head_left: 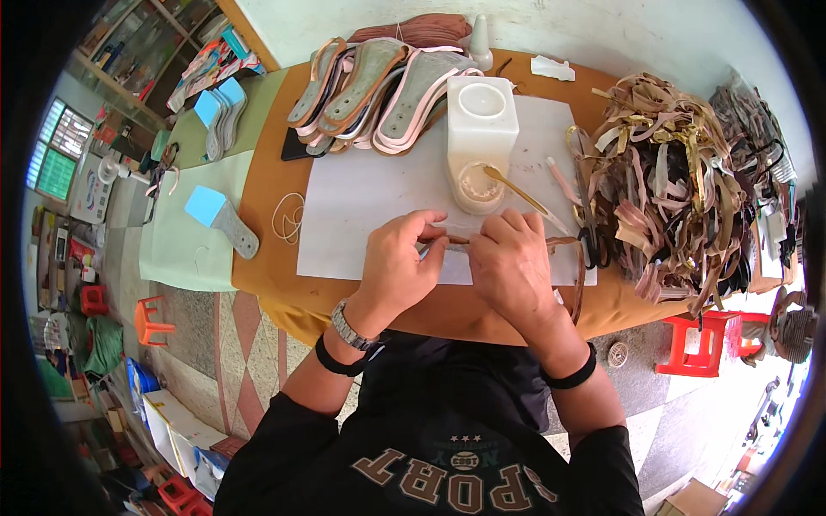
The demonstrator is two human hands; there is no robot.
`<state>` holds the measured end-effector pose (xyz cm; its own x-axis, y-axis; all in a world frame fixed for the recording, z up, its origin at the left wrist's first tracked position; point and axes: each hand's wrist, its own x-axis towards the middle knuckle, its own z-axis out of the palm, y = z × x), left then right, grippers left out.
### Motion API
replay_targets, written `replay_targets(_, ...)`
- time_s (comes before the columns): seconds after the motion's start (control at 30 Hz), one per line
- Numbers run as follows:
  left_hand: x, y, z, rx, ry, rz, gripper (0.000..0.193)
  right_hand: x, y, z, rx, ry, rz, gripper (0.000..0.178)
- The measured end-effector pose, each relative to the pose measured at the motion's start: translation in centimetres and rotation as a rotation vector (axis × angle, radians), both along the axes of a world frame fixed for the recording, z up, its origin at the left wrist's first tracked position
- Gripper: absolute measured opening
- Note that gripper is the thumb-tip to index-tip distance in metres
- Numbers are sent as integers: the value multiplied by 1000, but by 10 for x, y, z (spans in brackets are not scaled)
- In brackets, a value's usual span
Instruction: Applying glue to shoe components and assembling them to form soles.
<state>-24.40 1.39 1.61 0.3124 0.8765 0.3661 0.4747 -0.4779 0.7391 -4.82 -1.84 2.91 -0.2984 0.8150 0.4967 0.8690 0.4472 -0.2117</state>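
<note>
Above the white sheet's near edge, a narrow brown strip (458,240) runs between my two hands. My left hand (397,265) pinches one end with thumb and fingers. My right hand (513,263) is closed around the strip, knuckles up, and its tail (578,279) trails right and hangs over the table edge. Something pale or bluish shows by my left fingertips, too small to make out. Just beyond my hands stands a white plastic container (482,129) with a cut-out opening. A brush with a wooden handle (514,189) leans out of it.
Stacked grey soles with pink and brown edging (413,95) lie at the back left. A large heap of brown, gold and pink strips (662,198) fills the right side. Scissors (592,248) rest beside my right hand. A sole with a blue piece (225,219) lies left.
</note>
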Motion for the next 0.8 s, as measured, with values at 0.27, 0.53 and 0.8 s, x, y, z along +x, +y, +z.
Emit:
replay_targets(0.27, 2, 1, 2, -171, -138, 25, 26, -13, 7, -1, 11, 31, 9, 11)
replay_targets(0.53, -2, 1, -4, 74, -109, 21, 15, -11, 11, -2, 31, 10, 62, 9)
replay_targets(0.8, -2, 2, 3, 217, 77, -18, 13, -9, 18, -1, 54, -18, 77, 8)
